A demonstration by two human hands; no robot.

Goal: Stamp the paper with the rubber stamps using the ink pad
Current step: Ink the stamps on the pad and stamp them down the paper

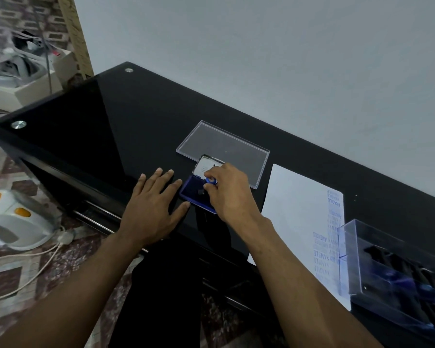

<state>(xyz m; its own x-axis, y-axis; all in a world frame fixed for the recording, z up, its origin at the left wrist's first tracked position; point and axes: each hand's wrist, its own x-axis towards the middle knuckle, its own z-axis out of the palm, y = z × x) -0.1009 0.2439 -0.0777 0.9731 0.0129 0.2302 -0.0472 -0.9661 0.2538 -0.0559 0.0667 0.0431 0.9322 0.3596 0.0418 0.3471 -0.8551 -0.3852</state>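
A blue ink pad (190, 190) lies open on the black glass table (91, 116), its lid (206, 165) tipped up behind it. My right hand (230, 194) pinches a small rubber stamp with a blue top (211, 181) and holds it down on the pad. My left hand (152, 207) lies flat on the table with fingers spread, its fingertips next to the pad's left edge. To the right lies a white paper (294, 209) with several blue stamped words along its right side.
A clear plastic lid (224, 146) lies flat behind the ink pad. A clear box (397, 270) holding several more stamps sits at the right, overlapping the paper's corner. The wall runs close behind the table. Appliances and a cable lie on the floor at left.
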